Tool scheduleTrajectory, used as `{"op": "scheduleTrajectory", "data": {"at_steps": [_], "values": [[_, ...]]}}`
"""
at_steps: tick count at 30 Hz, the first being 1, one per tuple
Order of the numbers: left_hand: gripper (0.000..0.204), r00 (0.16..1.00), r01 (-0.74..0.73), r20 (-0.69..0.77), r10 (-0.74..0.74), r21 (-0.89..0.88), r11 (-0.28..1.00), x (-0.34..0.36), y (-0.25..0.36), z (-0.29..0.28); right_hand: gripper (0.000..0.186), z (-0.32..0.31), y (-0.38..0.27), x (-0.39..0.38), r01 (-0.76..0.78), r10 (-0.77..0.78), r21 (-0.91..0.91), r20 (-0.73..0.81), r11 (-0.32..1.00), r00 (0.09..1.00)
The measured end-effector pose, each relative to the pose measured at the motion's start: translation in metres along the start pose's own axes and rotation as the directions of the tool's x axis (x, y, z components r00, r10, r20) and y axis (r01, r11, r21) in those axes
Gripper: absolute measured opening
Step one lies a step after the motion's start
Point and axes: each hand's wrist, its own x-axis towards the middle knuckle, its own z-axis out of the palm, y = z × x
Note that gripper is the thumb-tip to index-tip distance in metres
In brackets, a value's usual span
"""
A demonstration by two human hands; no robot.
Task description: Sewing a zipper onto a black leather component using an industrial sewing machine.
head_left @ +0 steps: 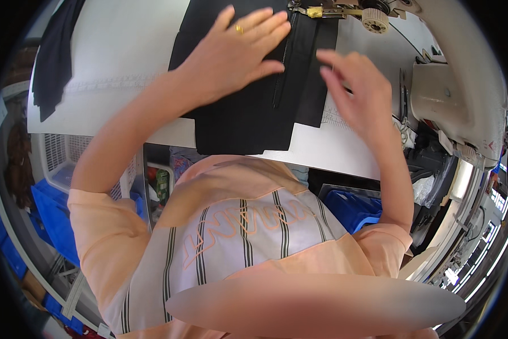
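A black fabric piece (240, 124) lies on the white sewing table, its near edge overhanging the table's front edge. Along its right part runs a dark zipper (277, 87), reaching up to the presser foot (297, 8) of a sewing machine. My left hand (240, 53) rests flat on the fabric just left of the zipper, fingers stretched out, a ring on one of them. Over the fabric's right edge is my right hand (358, 85), slightly blurred. Its fingers are half bent, with a gap between thumb and forefinger; I see nothing held there.
The sewing machine body (460, 96) stands at the right, with a pale dial (375, 20) near its needle area. Scissors (403, 93) lie beside it. Another black cloth (55, 62) lies at the table's far left. A white basket (59, 155) and blue bins (53, 217) are below.
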Motion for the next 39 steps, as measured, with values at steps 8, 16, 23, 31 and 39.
{"op": "scheduleTrajectory", "data": {"at_steps": [8,16,23,31,39], "values": [[0.072,0.98,-0.007,0.186,0.068,-0.311,0.95,-0.081,0.052,-0.044,0.033,0.017,-0.06,-0.051,0.266,-0.264,0.046,-0.042,0.963,0.964],[0.07,0.998,0.026,0.068,-0.014,-0.186,0.982,-0.077,0.056,-0.038,0.022,0.005,-0.071,-0.046,0.241,-0.239,-0.011,0.07,0.971,0.968],[0.061,0.999,0.045,0.025,-0.04,-0.23,0.972,-0.075,0.057,-0.036,0.017,0.017,-0.07,-0.049,0.035,-0.014,0.235,-0.09,0.971,0.996],[0.029,0.994,0.078,-0.053,-0.094,-0.251,0.965,-0.051,0.036,-0.039,0.02,-0.01,-0.079,-0.052,0.19,-0.087,0.419,-0.252,0.888,0.964],[0.025,0.926,0.369,0.148,-0.347,-0.542,0.755,-0.028,0.026,-0.05,0.028,0.039,-0.073,-0.028,0.109,-0.101,0.049,-0.141,0.993,0.985]]}}
